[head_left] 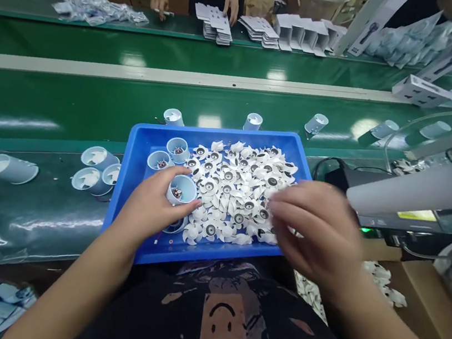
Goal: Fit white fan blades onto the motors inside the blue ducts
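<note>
My left hand [156, 202] wraps round a light blue cylindrical housing [183, 190], whose open top shows a small motor with reddish and dark parts inside. It is over the left part of a blue tray [201, 254]. Just behind it in the tray stand two more open housings, one of them a cup [177, 150] with a motor inside; another is partly hidden below my hand. White fan impellers [227, 189] with dark round hubs fill the rest of the tray. Above their right side, my right hand [314, 227] is blurred, its fingers curled together; what they hold is unclear.
Housings with white fans stand left of the tray, like this cup [99, 157], and along the green conveyor belt [70, 105]. A grey tube-like arm [413, 184] juts in at right. Across the belt, a person's hands [232, 5] touch folded white boxes [215, 22].
</note>
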The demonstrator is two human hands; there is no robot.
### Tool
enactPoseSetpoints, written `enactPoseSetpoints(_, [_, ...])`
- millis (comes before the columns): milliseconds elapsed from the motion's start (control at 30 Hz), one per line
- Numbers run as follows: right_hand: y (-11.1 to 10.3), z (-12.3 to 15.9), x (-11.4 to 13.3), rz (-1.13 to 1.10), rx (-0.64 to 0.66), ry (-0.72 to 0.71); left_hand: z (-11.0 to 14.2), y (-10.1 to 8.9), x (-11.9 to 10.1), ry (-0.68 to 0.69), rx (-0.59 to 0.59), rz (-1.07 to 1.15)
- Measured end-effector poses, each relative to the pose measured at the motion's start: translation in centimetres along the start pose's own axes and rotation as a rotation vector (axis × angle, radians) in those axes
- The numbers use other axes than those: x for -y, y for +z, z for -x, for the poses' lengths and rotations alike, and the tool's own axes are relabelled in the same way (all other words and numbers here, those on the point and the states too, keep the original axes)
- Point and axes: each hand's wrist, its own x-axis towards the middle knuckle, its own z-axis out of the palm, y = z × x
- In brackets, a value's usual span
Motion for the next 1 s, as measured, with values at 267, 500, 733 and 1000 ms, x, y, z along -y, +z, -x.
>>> enactPoseSetpoints(267, [6.6,-3.3,0.8,0.208,0.278,-0.064,0.8,-0.7,-0.2,-0.025,-0.011,0.006])
enactPoseSetpoints(500, [7.2,-3.4,0.8,-0.091,0.225,-0.029,1.0,-0.5,-0.6,0.045,0.037,0.000])
enactPoseSetpoints(733, [5.4,-3.5,2.1,-0.806,0.277,-0.033,2.9,-0.9,-0.4,0.097,-0.023,0.167])
enactPoseSetpoints(1000, [2.8,-2.6,5.7,-0.907,0.200,-0.135,4.2,-1.0,-1.3,0.347,-0.012,0.129])
